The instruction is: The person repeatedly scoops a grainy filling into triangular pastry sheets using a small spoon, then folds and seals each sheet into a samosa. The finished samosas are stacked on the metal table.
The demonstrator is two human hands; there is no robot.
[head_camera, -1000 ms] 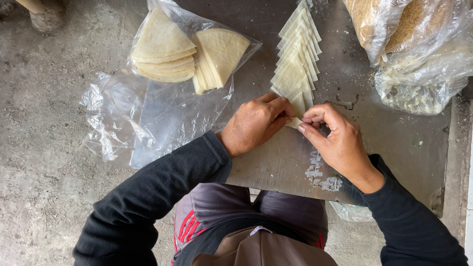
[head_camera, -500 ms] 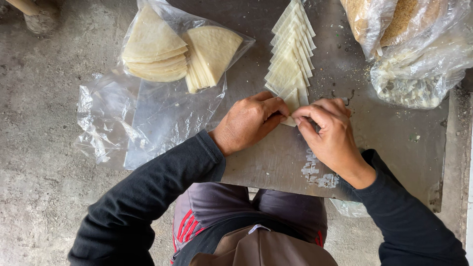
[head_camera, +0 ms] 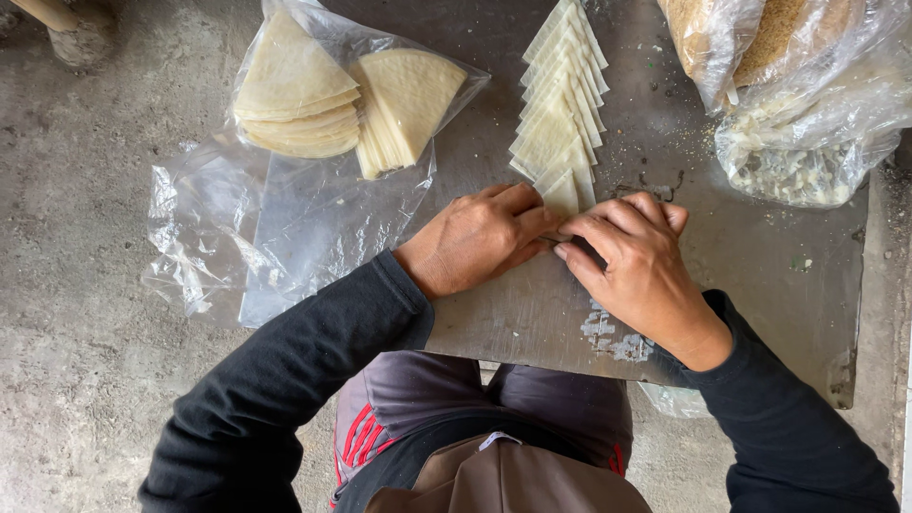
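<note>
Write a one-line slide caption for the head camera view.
Both hands, left hand and right hand, pinch the nearest piece in a row of folded pastry wrappers on a metal board.

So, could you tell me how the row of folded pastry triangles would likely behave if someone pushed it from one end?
The row of folded pastry triangles would probably slide apart, since the pieces only overlap loosely. Each looks thin and light, so likely floppy when lifted. The metal sheet looks smooth, so they may skid easily.
</note>
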